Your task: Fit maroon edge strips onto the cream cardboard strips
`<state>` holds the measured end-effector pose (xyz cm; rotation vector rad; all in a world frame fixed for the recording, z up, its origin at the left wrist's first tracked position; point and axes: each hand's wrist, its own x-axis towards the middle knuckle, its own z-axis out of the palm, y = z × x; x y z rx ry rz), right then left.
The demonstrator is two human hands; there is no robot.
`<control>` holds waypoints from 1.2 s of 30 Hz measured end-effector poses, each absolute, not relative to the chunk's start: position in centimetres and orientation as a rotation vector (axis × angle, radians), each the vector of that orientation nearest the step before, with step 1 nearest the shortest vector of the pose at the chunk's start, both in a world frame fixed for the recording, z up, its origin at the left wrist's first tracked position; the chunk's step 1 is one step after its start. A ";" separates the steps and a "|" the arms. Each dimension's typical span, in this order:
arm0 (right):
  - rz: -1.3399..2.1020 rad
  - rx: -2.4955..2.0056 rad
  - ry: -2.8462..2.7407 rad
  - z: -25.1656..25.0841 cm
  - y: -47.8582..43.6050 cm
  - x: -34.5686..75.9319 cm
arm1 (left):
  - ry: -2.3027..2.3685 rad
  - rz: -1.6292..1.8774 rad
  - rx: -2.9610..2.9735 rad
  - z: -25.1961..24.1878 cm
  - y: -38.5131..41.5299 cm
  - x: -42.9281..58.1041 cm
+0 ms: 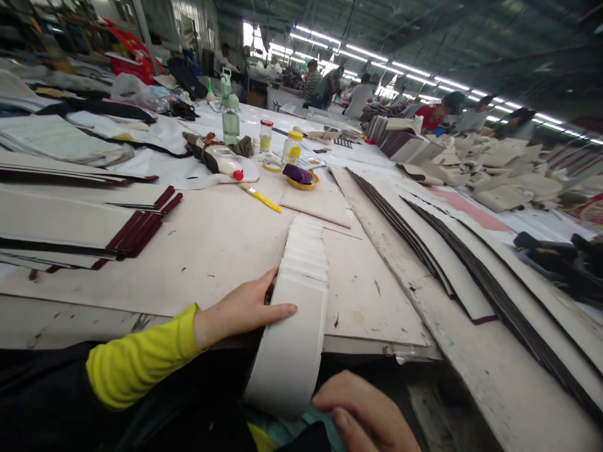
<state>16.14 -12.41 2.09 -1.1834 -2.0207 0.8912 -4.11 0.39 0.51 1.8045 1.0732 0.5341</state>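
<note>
A stack of long off-white strips [301, 314] leans over the table's front edge, its far ends fanned out in steps. Its near end bends down toward my lap. My left hand [252, 306] grips the left side of the stack, thumb flat on top and the other fingers hidden beneath. Close to the stack's lower right corner is my right hand [367, 411], fingers curled and thumb drawn near them. Whether anything lies between those fingertips is hidden. Beyond the stack lie a yellow-handled brush [262, 198] and a yellow dish [304, 182] holding a purple cloth [296, 173].
Dark-red-edged panels [70, 216] are piled at left. Long dark-edged strips [424, 251] lie in rows at right. A green bottle [230, 116], a yellow-lidded jar [293, 147] and a red-lidded jar [266, 135] stand farther back. Several people work in the background.
</note>
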 end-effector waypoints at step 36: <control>0.254 -1.248 -1.945 -1.8 -7.9 11.7 | 0.824 -0.112 2.455 5.7 5.8 -0.5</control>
